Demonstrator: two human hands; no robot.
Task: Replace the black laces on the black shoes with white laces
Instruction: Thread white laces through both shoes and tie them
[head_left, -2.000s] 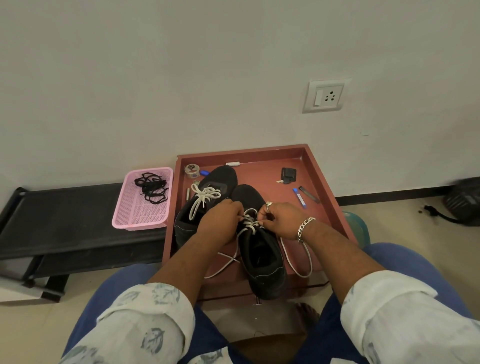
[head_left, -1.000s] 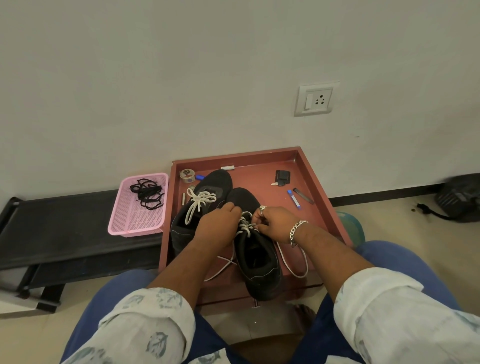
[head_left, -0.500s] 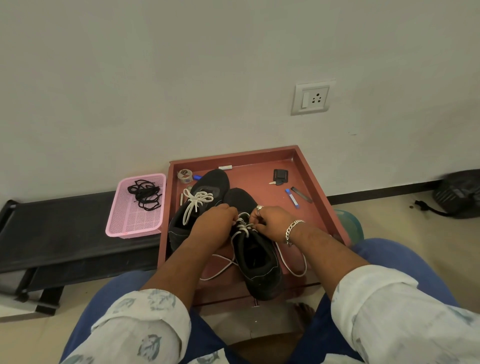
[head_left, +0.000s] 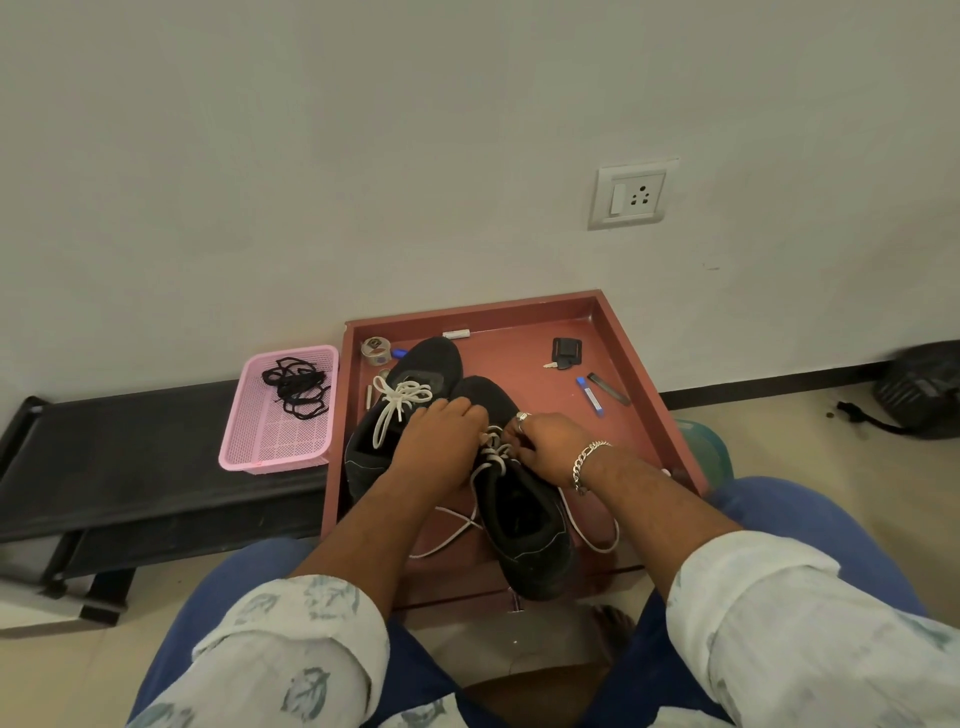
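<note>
A person sits looking down at a red tray (head_left: 644, 364) placed against a pale wall (head_left: 363, 156). 2 black shoes sit in the tray side by side, toes toward the wall. The left shoe (head_left: 431, 364) already carries a white lace (head_left: 400, 402) tied in a bow. The right shoe (head_left: 530, 540) sits nearer the person, its heel at the tray's front edge, and its white lace (head_left: 491, 452) is threaded but untied, with loose ends trailing onto the tray floor on both sides.

Both hands work at the top of the right shoe. The left hand (head_left: 441, 447) curls over the shoe's left side with its fingertips at the lace. The right hand (head_left: 545, 441), wearing a ring and a silver bracelet (head_left: 587, 462), pinches the lace with curled fingers. Whether the left hand actually grips the lace cannot be told, since its fingers hide the contact.

Just left of the tray, a pink basket (head_left: 275, 447) holds the removed black laces (head_left: 293, 387) in a tangle. It rests on a low black counter (head_left: 130, 441). Small items lie at the back of the tray: a roll of tape (head_left: 375, 351), a black key fob (head_left: 566, 351) and a blue-capped pen (head_left: 589, 397). A wall socket (head_left: 631, 195) sits above the tray.
</note>
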